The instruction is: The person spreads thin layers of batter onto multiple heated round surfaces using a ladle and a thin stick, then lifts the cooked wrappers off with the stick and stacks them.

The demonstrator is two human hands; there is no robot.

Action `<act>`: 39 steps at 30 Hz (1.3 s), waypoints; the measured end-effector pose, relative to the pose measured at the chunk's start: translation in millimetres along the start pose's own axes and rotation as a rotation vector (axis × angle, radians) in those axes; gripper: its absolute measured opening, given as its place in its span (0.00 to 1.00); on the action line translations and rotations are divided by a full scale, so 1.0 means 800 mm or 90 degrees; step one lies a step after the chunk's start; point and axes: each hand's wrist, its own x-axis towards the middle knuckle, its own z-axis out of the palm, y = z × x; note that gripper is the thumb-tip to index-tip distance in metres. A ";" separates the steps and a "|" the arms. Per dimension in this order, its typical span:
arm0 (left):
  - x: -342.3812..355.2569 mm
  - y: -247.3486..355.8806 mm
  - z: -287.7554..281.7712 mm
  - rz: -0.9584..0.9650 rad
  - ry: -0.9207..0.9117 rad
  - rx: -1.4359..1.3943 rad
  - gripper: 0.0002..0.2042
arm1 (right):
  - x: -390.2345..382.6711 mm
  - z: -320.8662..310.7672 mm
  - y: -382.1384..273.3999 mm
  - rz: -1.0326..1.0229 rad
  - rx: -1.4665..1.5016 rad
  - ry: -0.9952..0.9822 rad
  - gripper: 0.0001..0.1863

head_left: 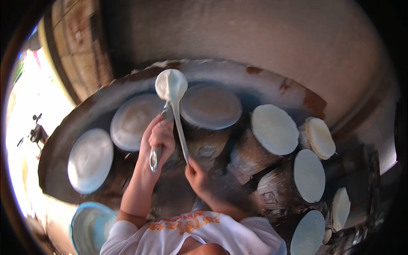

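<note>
White batter coats the bowl of the ladle (171,85), which hangs above the gap between two round griddle lids (211,106) at the far side of the hearth (272,83). Its long handle runs from the bowl back toward the person, nearly straight along the view, bowl pointing away. Clenched around the handle's near end is the right hand (196,175); the left hand (160,135) is closed on a metal spatula (154,156) whose blade reaches up under the ladle. I'd judge that any tilt of the loaded bowl could drip batter onto the lids, and the close-set pots (272,161) leave little elbow room.
</note>
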 end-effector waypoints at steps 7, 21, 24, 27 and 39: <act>0.258 0.057 -0.102 -0.164 0.140 -0.002 0.15 | 0.053 -0.192 0.161 0.669 0.140 0.055 0.21; 0.482 0.234 -0.142 -0.180 0.227 0.139 0.18 | 0.187 -0.176 0.250 0.362 -0.085 0.048 0.27; 0.496 0.212 -0.182 -0.224 0.264 0.113 0.18 | 0.148 -0.182 0.268 0.465 -0.128 0.031 0.26; 0.521 0.221 -0.181 -0.161 0.341 0.237 0.13 | 0.188 -0.127 0.309 0.464 -0.397 -0.029 0.27; 0.480 0.239 -0.163 0.035 0.303 0.868 0.28 | 0.232 -0.129 0.280 0.406 -0.399 -0.056 0.22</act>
